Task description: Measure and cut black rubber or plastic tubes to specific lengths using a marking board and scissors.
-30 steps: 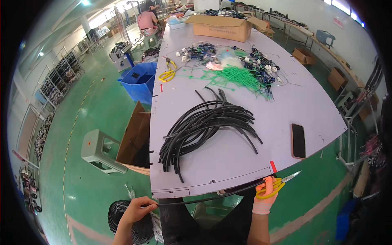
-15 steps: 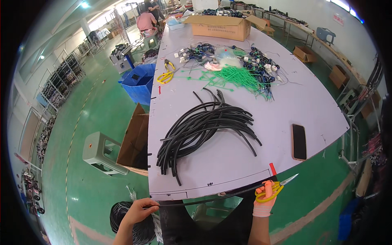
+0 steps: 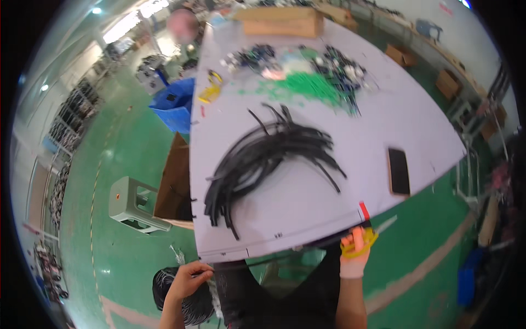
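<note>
My bare left hand [image 3: 189, 279] pinches one end of a thin black tube [image 3: 282, 259], just off the table's near left corner. The tube runs low along the front edge, over my lap, to my right hand [image 3: 355, 257]. That hand wears a pale orange glove and is closed round yellow-handled scissors [image 3: 360, 250], their blades pointing away to the right. The tube's far end goes to the same hand, though blur hides how it is gripped. A bundle of cut black tubes [image 3: 274, 148] lies on the white table [image 3: 323, 203], beyond both hands.
A phone [image 3: 399, 171] lies at the table's right. Green cable ties [image 3: 309, 86], wire bundles [image 3: 345, 68] and yellow-handled pliers [image 3: 210, 90] are farther back. On the left are an open carton [image 3: 174, 183], a stool [image 3: 134, 203] and a blue bin [image 3: 174, 104]. A black coil [image 3: 183, 301] sits below my left hand.
The whole view has shifted and blurred, the table sliding up and slightly left in it. Both hands keep their hold, with the tube still stretched between them.
</note>
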`<state>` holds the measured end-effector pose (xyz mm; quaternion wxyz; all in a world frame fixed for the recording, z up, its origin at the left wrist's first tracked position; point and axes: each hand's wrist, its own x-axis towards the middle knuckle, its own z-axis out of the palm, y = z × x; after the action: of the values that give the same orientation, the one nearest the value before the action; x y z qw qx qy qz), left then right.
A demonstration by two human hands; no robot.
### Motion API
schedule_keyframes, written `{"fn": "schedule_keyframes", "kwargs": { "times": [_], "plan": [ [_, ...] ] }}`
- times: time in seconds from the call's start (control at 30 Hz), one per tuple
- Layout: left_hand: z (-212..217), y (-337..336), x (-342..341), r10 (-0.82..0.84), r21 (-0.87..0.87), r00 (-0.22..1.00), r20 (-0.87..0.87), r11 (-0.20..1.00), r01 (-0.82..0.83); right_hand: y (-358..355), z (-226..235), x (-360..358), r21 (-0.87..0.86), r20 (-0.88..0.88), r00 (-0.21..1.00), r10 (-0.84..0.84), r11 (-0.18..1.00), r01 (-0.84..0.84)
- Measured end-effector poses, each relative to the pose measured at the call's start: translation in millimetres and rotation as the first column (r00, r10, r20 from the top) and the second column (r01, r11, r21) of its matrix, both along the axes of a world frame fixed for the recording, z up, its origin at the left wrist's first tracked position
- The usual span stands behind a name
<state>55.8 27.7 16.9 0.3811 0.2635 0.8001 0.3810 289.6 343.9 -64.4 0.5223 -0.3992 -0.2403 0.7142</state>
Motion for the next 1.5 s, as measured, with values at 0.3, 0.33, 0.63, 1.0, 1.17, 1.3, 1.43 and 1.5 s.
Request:
{"fn": "schedule_keyframes", "kwargs": {
  "times": [0.3,0.33,0.63,1.0,1.17,1.3,1.43,1.5],
  "plan": [
    [-5,-1,-4,0.033,-0.034,0.998,-0.058,0.999,-0.035,13,-2,-9,-0.06,0.009,1.0,0.006,0.998,-0.006],
    [-6,1,-5,0.024,-0.045,0.997,-0.067,0.999,-0.027,12,-4,-8,-0.057,0.029,0.999,-0.021,0.998,0.023],
    [-9,5,-1,0.026,-0.038,1.0,0.0,0.999,-0.026,15,-8,-1,-0.104,-0.014,0.996,-0.083,0.991,0.081],
    [-6,20,-5,0.032,-0.058,0.999,0.025,0.998,-0.03,25,-4,-6,-0.114,-0.065,0.993,-0.094,0.99,0.086],
    [-5,24,-5,0.008,-0.072,1.0,-0.013,0.997,-0.009,28,-5,-5,-0.121,-0.083,0.994,-0.078,0.99,0.067],
    [-1,24,-5,0.001,-0.073,1.0,-0.013,0.997,-0.002,28,1,-6,-0.131,-0.048,0.993,-0.105,0.986,0.098],
    [-9,21,-9,0.008,-0.074,1.0,0.009,0.997,-0.007,27,-2,-7,-0.121,-0.014,0.997,-0.069,0.99,0.067],
    [-8,19,-8,0.007,-0.074,1.0,-0.002,0.997,-0.007,26,-2,-6,-0.125,-0.022,0.997,-0.073,0.99,0.07]
  ]
}}
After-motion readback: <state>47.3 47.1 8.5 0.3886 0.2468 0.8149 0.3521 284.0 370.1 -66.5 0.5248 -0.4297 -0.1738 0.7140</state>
